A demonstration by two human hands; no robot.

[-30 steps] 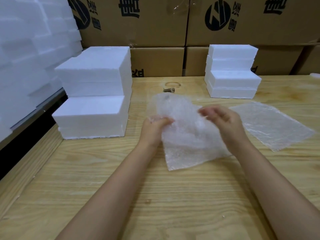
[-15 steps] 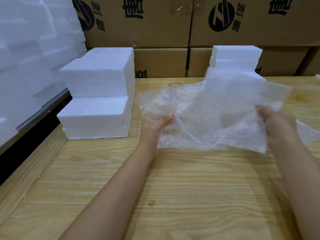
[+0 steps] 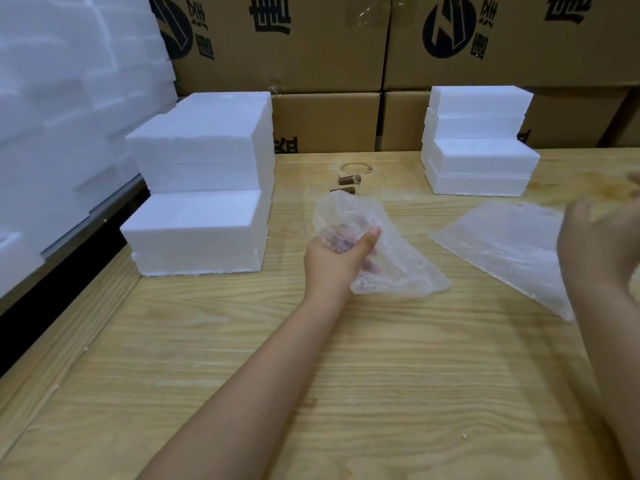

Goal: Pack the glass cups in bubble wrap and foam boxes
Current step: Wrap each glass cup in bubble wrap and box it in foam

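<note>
My left hand (image 3: pixel 337 256) grips a crumpled sheet of bubble wrap (image 3: pixel 391 268) just above the middle of the wooden table (image 3: pixel 346 375); its thumb lies over the wrap. My right hand (image 3: pixel 602 244) is raised at the right edge, blurred, its fingers loose and holding nothing. A second, flat bubble wrap sheet (image 3: pixel 509 247) lies on the table under that hand. Clear glass items with brown parts (image 3: pixel 349 180) sit farther back and are hard to make out. White foam boxes are stacked at the left (image 3: pixel 204 174) and at the back right (image 3: pixel 479 147).
Large printed cardboard cartons (image 3: pixel 325 46) form a wall along the table's far edge. More white foam pieces (image 3: pixel 62 109) are piled beyond the table's left edge, past a dark gap.
My right hand has let go of the bubble wrap and moved up and right. The sheet, spread between both hands earlier, now hangs bunched in my left hand alone.
</note>
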